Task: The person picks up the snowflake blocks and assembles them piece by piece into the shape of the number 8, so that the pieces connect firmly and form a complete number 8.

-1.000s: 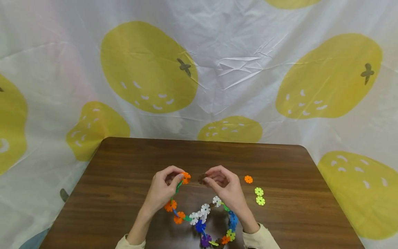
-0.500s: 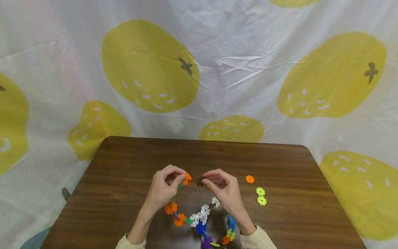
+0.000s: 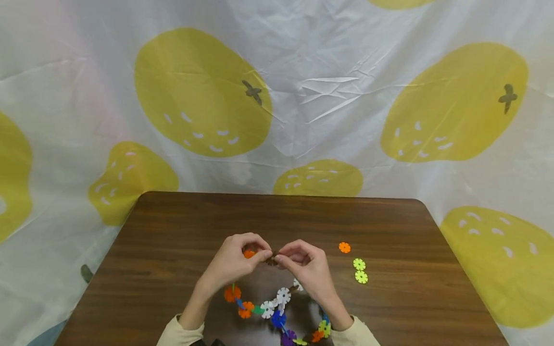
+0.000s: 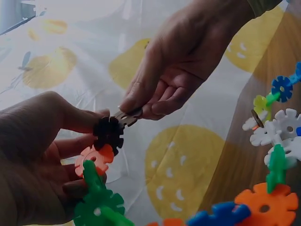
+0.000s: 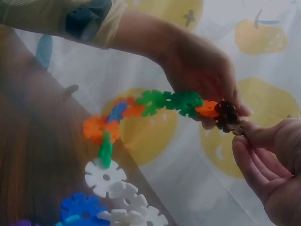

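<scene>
My left hand [image 3: 235, 257] pinches a dark brown flower-shaped interlocking disc [image 4: 108, 134] between thumb and finger. This disc meets an orange disc [image 4: 91, 160] at the end of a colourful chain that hangs from the hand, with green discs [image 4: 99, 205] following. Opposite, thumb and fingers of my right hand [image 3: 309, 266] pinch a second brown disc [image 4: 128, 117], edge-on and slotted up against the dark one. The fingertips of both hands nearly meet above the table. In the head view, the fingers largely cover both brown discs.
On the brown table [image 3: 182, 216], the chain runs through white discs [image 3: 283, 295] into a loop with blue [image 3: 278, 318] and purple [image 3: 288, 337] ones. Loose at right lie an orange disc [image 3: 344, 247] and two yellow-green discs [image 3: 360, 271]. A fruit-print curtain [image 3: 294, 129] hangs behind.
The hands have come together until their fingertips nearly meet. My left hand's grip has shifted from the orange disc to the brown disc, which the right hand brought leftward.
</scene>
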Demonstrator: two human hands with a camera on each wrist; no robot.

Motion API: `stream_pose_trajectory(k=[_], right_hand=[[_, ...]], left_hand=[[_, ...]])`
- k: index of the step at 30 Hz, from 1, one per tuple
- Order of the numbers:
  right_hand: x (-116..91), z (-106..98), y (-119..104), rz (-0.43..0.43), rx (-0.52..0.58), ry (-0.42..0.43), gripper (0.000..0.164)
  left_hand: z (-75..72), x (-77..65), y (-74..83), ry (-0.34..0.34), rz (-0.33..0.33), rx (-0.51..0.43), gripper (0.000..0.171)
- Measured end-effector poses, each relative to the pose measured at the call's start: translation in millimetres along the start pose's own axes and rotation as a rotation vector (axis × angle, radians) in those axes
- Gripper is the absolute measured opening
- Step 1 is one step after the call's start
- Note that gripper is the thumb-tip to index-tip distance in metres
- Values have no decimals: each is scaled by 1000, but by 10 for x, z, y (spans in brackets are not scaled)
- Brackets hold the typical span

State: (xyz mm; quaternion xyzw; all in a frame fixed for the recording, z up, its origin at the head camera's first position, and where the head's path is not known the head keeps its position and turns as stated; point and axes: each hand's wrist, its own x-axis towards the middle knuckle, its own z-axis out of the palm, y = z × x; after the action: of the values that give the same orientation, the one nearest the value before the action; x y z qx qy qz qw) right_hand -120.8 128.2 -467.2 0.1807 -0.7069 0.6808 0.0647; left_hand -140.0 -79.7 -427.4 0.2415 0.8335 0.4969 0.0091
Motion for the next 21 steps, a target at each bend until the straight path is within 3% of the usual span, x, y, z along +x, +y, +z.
stream_pose_trajectory(k=[4, 6, 9, 11, 14, 18, 21], right_hand=[[-8, -45, 26, 12, 0, -26, 12], [-3, -131, 55, 17, -56, -17, 12], [28, -342, 160, 47, -268, 52, 13], [49, -524, 285, 74, -467, 119, 16], [52, -788, 502, 157, -718, 174, 30], [-15, -1025, 735, 307, -942, 138, 57], [-73, -1087, 838, 363, -1065, 85, 60]], left_hand=[[20, -21, -28, 30, -51, 0, 6], [24, -38, -40, 65, -87, 9, 8], [6, -67, -54, 117, -138, 14, 10], [-10, -85, -68, 142, -165, 17, 11], [-32, -114, -93, 163, -187, 14, 11], [-56, -135, -124, 179, -202, 5, 7], [-77, -142, -133, 196, -203, -6, 3]])
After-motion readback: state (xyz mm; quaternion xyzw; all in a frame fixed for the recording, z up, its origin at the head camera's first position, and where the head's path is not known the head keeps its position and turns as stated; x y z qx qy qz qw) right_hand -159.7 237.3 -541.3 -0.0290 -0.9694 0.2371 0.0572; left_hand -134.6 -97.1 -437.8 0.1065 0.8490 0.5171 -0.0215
